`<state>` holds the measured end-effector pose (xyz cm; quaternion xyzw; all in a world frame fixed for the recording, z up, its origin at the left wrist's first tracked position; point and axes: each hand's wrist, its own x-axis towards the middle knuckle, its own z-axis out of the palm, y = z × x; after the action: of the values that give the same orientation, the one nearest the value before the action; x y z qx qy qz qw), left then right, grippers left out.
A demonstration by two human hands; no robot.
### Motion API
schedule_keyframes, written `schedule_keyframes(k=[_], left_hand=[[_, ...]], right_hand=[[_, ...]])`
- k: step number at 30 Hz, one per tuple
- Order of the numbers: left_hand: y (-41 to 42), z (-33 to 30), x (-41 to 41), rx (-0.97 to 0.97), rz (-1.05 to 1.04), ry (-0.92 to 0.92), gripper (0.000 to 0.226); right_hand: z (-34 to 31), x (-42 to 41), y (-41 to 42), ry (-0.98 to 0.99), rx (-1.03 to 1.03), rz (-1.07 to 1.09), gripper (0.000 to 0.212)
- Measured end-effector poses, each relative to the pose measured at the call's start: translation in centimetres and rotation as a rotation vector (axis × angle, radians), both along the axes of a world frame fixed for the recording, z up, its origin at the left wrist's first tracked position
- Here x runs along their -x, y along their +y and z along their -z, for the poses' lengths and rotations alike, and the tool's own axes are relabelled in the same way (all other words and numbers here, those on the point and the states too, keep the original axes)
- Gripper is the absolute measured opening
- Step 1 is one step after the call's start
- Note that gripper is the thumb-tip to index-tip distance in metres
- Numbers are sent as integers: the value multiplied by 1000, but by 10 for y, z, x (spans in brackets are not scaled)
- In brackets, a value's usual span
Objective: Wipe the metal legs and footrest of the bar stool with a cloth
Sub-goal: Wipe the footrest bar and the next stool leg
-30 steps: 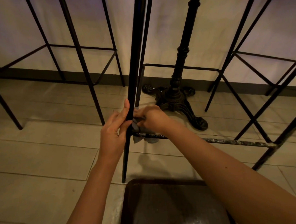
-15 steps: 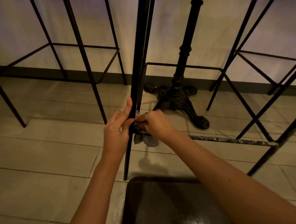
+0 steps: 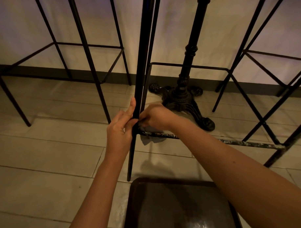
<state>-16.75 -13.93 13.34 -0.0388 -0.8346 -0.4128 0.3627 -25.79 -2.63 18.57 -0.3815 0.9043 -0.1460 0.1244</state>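
Observation:
A black metal stool leg (image 3: 142, 63) runs from the top of the view down to the tiled floor. My left hand (image 3: 120, 130) grips this leg just above its joint with the footrest bar (image 3: 246, 143), a scuffed, paint-flecked rail running off to the right. My right hand (image 3: 156, 116) presses a grey cloth (image 3: 151, 139) onto the left end of that bar, right at the joint. Part of the cloth hangs below the bar. My right forearm hides a stretch of the footrest.
A dark stool seat (image 3: 180, 208) lies at the bottom centre. An ornate cast-iron table base (image 3: 183, 97) stands just behind my hands. Other black stool frames stand at the left (image 3: 91, 64) and right (image 3: 257, 76), before a pale wall with a dark skirting.
My right hand and the cloth have slid left along the footrest bar to the joint with the leg. My left hand has kept its hold on the leg.

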Motion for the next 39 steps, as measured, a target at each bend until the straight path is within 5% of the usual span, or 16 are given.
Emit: schedule_keyframes(k=[11, 24, 39], left_hand=[[0, 3, 0, -2, -23, 3, 65], [7, 3, -2, 10, -50, 14, 65], [6, 2, 0, -17, -52, 26, 63]], right_hand=[[-20, -41, 25, -79, 35, 95, 31], [28, -59, 25, 326, 66, 214, 32], [32, -66, 25, 411, 80, 326, 25]])
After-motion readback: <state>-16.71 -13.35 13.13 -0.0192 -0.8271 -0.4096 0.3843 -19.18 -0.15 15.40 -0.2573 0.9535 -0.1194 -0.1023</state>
